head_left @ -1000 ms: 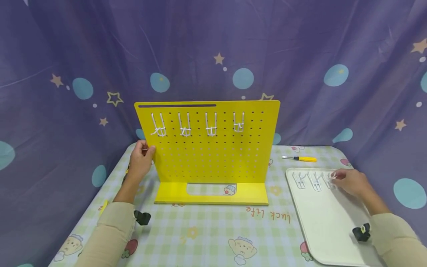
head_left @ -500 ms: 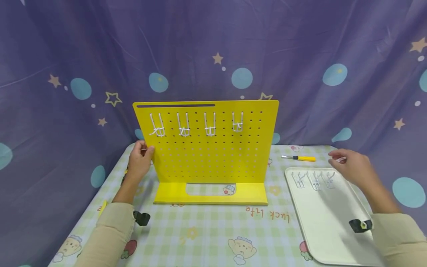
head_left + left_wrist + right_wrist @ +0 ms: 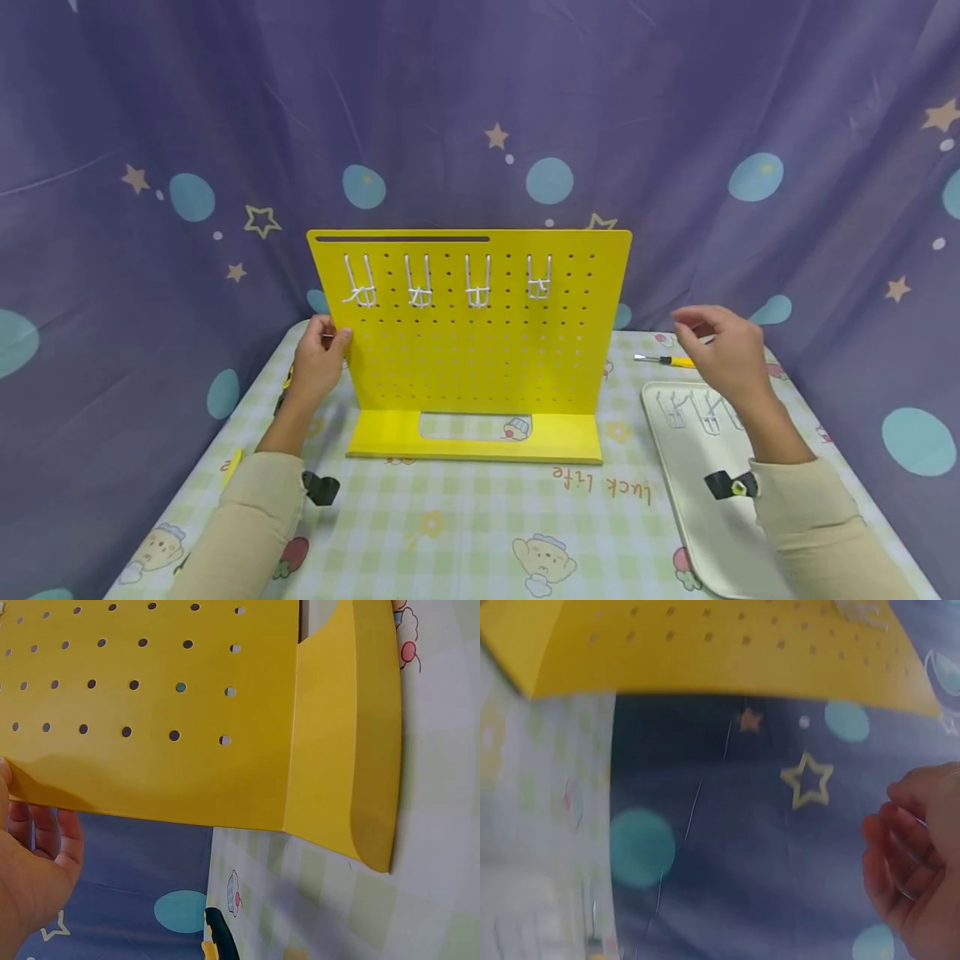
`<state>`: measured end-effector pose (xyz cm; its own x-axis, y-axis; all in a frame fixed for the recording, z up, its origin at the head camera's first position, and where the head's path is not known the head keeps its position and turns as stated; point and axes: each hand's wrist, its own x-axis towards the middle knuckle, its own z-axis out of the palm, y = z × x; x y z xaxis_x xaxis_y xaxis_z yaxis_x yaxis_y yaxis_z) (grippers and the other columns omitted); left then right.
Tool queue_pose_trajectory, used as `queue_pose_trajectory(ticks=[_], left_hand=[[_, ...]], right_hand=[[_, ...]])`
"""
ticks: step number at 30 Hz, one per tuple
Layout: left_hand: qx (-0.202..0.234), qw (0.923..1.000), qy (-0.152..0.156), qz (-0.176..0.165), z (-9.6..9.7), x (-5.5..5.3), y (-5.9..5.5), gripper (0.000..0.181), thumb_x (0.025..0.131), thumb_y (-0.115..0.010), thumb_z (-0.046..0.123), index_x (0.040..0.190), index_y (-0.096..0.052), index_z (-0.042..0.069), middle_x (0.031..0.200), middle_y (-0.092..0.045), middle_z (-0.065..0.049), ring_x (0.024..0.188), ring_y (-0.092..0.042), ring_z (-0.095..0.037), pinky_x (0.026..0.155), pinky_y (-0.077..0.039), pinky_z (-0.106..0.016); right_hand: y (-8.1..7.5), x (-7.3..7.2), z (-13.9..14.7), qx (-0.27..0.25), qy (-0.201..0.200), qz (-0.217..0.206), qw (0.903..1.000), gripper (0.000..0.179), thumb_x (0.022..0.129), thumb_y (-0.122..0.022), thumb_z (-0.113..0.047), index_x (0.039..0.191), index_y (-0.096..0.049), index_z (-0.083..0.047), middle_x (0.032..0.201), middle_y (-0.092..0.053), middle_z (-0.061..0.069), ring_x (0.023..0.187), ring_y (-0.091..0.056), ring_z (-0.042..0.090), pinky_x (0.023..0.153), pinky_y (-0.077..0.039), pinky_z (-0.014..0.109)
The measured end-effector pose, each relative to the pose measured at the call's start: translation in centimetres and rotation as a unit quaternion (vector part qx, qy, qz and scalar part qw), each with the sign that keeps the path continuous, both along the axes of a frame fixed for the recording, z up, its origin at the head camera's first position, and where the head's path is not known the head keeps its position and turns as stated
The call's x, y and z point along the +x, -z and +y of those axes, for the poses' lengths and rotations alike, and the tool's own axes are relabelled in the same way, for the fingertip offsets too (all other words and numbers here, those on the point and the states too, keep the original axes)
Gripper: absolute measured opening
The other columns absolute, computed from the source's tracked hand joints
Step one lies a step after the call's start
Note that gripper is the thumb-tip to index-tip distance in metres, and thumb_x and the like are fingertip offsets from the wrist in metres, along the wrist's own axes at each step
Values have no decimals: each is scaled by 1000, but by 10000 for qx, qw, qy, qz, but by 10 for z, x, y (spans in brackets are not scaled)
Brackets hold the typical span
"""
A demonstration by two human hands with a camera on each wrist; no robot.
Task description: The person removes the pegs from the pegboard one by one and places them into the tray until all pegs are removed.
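Note:
A yellow pegboard stands upright on its base, with several white wire hooks hung in a row near its top. My left hand grips the board's left edge, thumb in front and fingers behind; the left wrist view shows this hand at the edge too. Raised above the far part of the white tray, my right hand has loosely bent fingers. Nothing shows between them in the right wrist view of that hand. White wire hooks lie in the tray, partly hidden by the right forearm.
A yellow-handled screwdriver lies behind the tray, its handle end covered by my right hand. Beside the board's left side is a black and yellow object. A purple curtain hangs behind the table with its checked cloth.
My right hand has left the hooks in the tray, risen, and moved left toward the board. My left hand keeps its grip on the board's edge.

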<state>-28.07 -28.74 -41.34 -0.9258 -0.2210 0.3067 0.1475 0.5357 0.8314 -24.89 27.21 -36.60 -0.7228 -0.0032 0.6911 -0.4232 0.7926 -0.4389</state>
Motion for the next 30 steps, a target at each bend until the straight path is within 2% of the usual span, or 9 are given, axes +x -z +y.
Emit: queue_pose_trajectory(ticks=[2, 5, 9, 12, 15, 17, 23, 30], left_hand=[[-27, 10000, -7, -44, 0, 0, -1, 31, 106, -52, 35, 118, -48, 6, 105, -52, -2, 86, -53, -8, 67, -48, -21], [-55, 9999, -47, -119, 1, 1, -2, 32, 106, -51, 36, 118, -47, 6, 105, -52, -3, 89, -53, -10, 68, -48, -22], [-60, 9999, -54, -146, 1, 2, -3, 32, 107, -50, 36, 117, -46, 6, 103, -51, -4, 89, -53, -12, 67, -48, -23], [-67, 9998, -64, -154, 2, 3, -3, 30, 107, -50, 34, 117, -46, 6, 101, -51, -4, 87, -53, -11, 66, -48, -24], [-69, 9997, -96, -192, 4, 2, -4, 29, 107, -50, 33, 117, -47, 7, 104, -53, -5, 88, -53, -11, 67, -48, -23], [-65, 9997, -113, -218, 4, 2, -4, 29, 107, -50, 33, 118, -47, 7, 106, -54, -6, 89, -53, -11, 68, -48, -22], [-54, 9996, -103, -251, 4, 2, -6, 30, 107, -50, 33, 119, -47, 6, 108, -54, -9, 92, -54, -16, 69, -48, -22], [-33, 9996, -127, -238, 4, 3, -5, 30, 107, -50, 33, 120, -47, 6, 108, -53, -7, 90, -53, -12, 69, -48, -21]], right_hand=[[-1, -3, -11, -171, -172, 214, 9995, 14, 88, -72, -4, 102, -77, -4, 90, -74, 13, 75, -46, -27, 66, -38, -1], [-6, -5, -27, -339, -362, 365, 9981, 14, 88, -73, -4, 101, -78, -5, 89, -74, 11, 75, -46, -27, 68, -41, -1], [-14, -8, -50, -212, -523, 419, 9975, 13, 89, -73, -7, 101, -78, -7, 87, -73, 8, 69, -63, -1, 65, -44, 3], [-19, -11, -68, -72, -667, 404, 9969, 12, 90, -74, -8, 102, -78, -8, 88, -72, 7, 68, -68, 20, 62, -52, 15], [-25, -14, -84, -22, -844, 341, 9958, 13, 90, -73, -7, 102, -78, -8, 91, -73, 7, 70, -68, 21, 60, -57, 32], [-28, -16, -93, -43, -970, 304, 9948, 14, 90, -73, -7, 103, -77, -8, 92, -73, 7, 72, -68, 21, 61, -58, 38], [-35, -22, -116, -72, -1201, 276, 9923, 15, 90, -74, -9, 104, -77, -8, 90, -73, 9, 70, -70, 22, 63, -60, 40], [-39, -30, -137, 43, -1222, 450, 9915, 15, 89, -76, -10, 104, -76, -8, 89, -72, 9, 70, -71, 23, 66, -59, 39]])
